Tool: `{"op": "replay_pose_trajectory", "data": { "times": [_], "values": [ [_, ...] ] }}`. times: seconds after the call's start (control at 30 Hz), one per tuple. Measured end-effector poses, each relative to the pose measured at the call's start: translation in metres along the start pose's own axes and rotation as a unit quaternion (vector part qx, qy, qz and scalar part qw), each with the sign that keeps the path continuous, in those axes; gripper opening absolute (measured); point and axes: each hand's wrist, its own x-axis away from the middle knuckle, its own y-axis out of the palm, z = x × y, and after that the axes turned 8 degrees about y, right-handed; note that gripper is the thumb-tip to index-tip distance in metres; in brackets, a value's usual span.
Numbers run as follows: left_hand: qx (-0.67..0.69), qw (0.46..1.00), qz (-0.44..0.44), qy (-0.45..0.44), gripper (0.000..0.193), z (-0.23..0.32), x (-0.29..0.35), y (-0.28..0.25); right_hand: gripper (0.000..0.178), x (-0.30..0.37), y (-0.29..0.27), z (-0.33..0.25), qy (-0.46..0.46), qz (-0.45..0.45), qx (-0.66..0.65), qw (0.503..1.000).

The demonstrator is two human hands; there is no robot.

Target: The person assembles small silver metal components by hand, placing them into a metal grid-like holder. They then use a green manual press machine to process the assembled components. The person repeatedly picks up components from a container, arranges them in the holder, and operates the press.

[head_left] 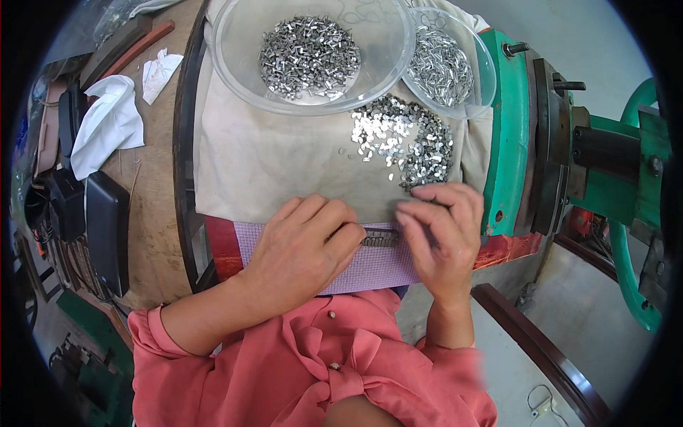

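Here, a beige cloth (263,153) covers the round wooden table (153,213) at centre frame, keeping small parts from rolling off. Two clear bowls (235,43) at the top hold metal clips; a loose pile (409,139) lies below them, within reach. Lower centre, both hands, left (302,249) and right (445,231), pinch a row of clips (380,238) over a purple mat (377,267).

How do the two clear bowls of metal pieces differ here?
The larger bowl sits left, nearer the middle of the cloth; the smaller bowl sits right, partly tucked behind it. The larger bowl's heap leaves bare floor around it; the smaller bowl's fills more of it. Both are clear and round.
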Motion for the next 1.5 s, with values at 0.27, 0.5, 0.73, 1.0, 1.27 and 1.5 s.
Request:
{"op": "replay_pose_trajectory", "data": {
  "times": [0.27, 0.5, 0.73, 1.0, 1.27, 1.5],
  "values": [
    [-0.007, 1.0, 0.012, 0.007, 0.018, 0.001, -0.002, 0.004, 0.019, -0.028, 0.015, 0.006, -0.037, 0.015, 0.061, 0.997],
    [0.0, 1.0, 0.015, -0.016, 0.023, 0.0, -0.002, 0.006, 0.016, -0.028, 0.018, 0.007, -0.038, 0.014, 0.081, 0.996],
    [0.017, 1.0, 0.003, -0.01, 0.025, -0.001, 0.0, 0.005, 0.017, -0.001, -0.004, 0.001, -0.006, -0.04, -0.035, 0.999],
    [0.023, 1.0, 0.002, -0.008, 0.024, -0.001, -0.001, 0.004, 0.022, 0.031, 0.0, 0.001, 0.011, -0.05, -0.042, 0.998],
    [0.056, 0.998, 0.01, -0.041, 0.024, -0.002, 0.001, -0.004, 0.023, 0.005, -0.001, 0.006, 0.002, 0.022, 0.027, 0.999],
    [0.05, 0.998, 0.009, -0.026, 0.022, -0.005, 0.001, -0.003, 0.022, -0.011, 0.01, 0.008, -0.014, 0.025, 0.096, 0.995]
  ]
}}
